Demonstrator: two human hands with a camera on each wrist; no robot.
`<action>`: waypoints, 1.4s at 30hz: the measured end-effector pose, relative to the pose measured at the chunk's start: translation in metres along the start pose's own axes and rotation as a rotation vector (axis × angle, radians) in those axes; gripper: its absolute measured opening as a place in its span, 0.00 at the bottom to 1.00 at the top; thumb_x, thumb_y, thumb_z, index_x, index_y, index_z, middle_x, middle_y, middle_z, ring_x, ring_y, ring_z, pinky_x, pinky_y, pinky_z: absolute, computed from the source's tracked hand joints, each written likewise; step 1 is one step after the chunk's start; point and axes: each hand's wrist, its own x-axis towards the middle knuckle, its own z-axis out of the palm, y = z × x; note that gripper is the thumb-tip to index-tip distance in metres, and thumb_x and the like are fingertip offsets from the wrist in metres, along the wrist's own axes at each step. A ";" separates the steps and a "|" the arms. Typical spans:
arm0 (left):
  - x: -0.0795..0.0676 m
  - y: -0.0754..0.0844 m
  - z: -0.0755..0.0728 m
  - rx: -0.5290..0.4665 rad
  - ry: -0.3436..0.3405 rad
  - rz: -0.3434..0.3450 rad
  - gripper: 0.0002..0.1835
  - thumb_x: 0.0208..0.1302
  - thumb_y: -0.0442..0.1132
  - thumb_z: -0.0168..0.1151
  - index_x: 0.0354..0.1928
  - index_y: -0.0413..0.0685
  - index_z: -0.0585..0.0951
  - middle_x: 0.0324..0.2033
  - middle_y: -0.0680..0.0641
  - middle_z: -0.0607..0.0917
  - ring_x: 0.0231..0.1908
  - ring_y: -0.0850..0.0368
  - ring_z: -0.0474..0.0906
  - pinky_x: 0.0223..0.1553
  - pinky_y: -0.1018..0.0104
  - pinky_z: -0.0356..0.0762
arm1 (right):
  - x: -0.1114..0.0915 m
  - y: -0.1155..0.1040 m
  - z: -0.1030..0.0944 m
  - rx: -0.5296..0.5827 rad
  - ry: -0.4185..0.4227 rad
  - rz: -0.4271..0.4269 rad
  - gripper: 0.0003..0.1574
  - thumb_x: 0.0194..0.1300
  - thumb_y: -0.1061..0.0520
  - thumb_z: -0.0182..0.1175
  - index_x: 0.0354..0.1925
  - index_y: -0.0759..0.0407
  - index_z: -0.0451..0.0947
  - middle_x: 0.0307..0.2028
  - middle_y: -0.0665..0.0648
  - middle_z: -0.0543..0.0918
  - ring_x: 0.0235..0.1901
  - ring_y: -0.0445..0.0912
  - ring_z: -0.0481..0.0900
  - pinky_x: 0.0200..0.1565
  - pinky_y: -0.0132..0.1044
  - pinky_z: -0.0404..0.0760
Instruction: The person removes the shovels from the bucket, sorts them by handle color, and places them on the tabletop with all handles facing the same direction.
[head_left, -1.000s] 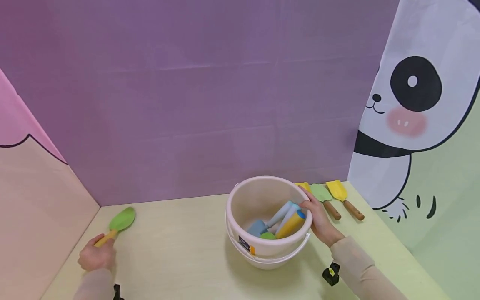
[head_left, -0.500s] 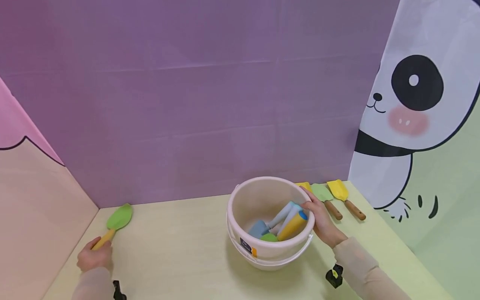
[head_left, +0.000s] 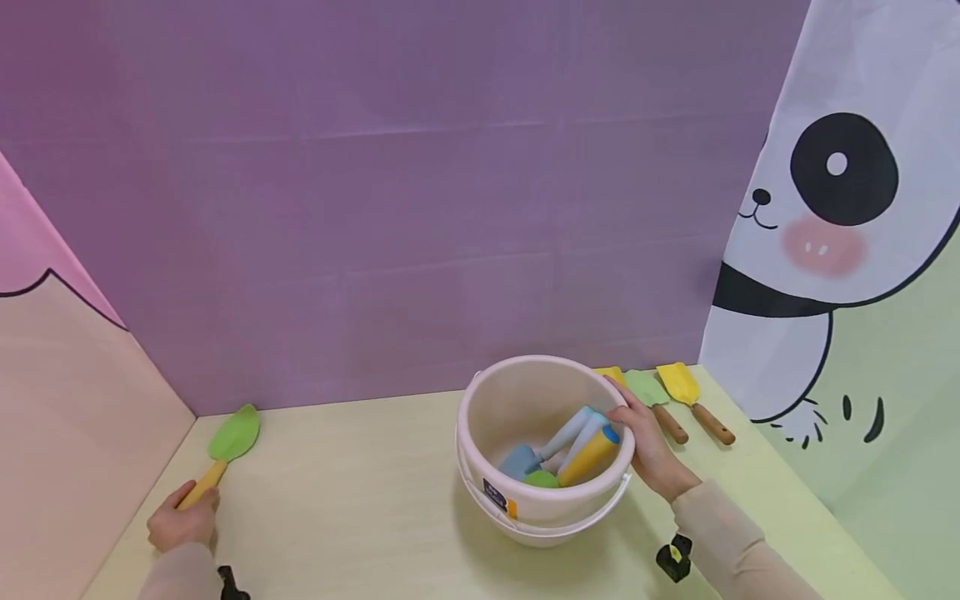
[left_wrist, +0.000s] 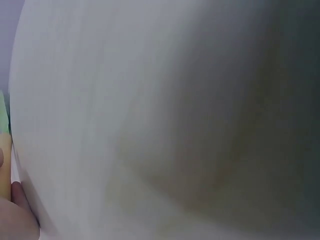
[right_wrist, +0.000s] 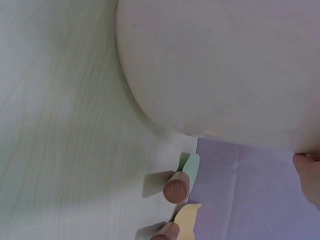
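At the far left of the head view, my left hand (head_left: 183,523) grips the yellow handle of a toy trowel (head_left: 235,433) with a green leaf-shaped blade. The blade points toward the back wall, low over the table. My right hand (head_left: 651,442) holds the right rim of a pale pink bucket (head_left: 547,502), thumb over the inside edge. In the bucket lie a blue toy shovel (head_left: 519,463), a yellow handle (head_left: 588,457) with a blue end, pale blue handles and a green piece (head_left: 542,479). The right wrist view shows the bucket's outer wall (right_wrist: 215,70), which fills its top right.
Behind and right of the bucket lie a yellow shovel (head_left: 679,385) and a green one (head_left: 645,387), both with wooden handles; another yellow blade (head_left: 611,377) shows beside the rim. A purple wall (head_left: 360,208) closes the back, and a panda panel (head_left: 772,350) stands at right.
The left hand has shifted slightly left, and its trowel has turned so the blade points more straight toward the back. The right hand keeps its hold on the bucket, which stays nearly in place.
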 end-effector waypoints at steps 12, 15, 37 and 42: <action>-0.002 -0.006 -0.011 -0.149 -0.024 -0.047 0.34 0.53 0.47 0.63 0.64 0.55 0.67 0.45 0.69 0.70 0.53 0.65 0.65 0.22 0.89 0.65 | 0.000 0.000 0.000 0.007 -0.023 -0.007 0.41 0.61 0.66 0.38 0.71 0.59 0.41 0.71 0.58 0.43 0.65 0.53 0.47 0.68 0.50 0.42; -0.001 -0.008 -0.012 -0.125 -0.026 -0.028 0.34 0.52 0.50 0.63 0.64 0.58 0.68 0.42 0.71 0.71 0.51 0.68 0.65 0.32 0.90 0.64 | 0.000 0.000 0.000 0.003 -0.026 -0.012 0.41 0.61 0.65 0.37 0.71 0.58 0.41 0.71 0.58 0.43 0.65 0.53 0.47 0.67 0.50 0.43; -0.006 -0.009 -0.016 -0.111 -0.075 0.013 0.37 0.53 0.52 0.63 0.66 0.55 0.64 0.55 0.63 0.67 0.61 0.56 0.57 0.65 0.64 0.55 | -0.001 -0.002 -0.001 -0.018 -0.019 -0.008 0.40 0.61 0.65 0.37 0.71 0.57 0.42 0.70 0.58 0.47 0.63 0.50 0.51 0.59 0.33 0.57; -0.009 -0.009 -0.022 -0.083 -0.093 0.052 0.39 0.53 0.52 0.63 0.67 0.50 0.63 0.53 0.59 0.68 0.57 0.58 0.62 0.63 0.68 0.59 | -0.002 -0.002 -0.001 -0.022 -0.021 -0.012 0.40 0.61 0.65 0.37 0.71 0.57 0.42 0.70 0.58 0.46 0.63 0.50 0.51 0.62 0.38 0.54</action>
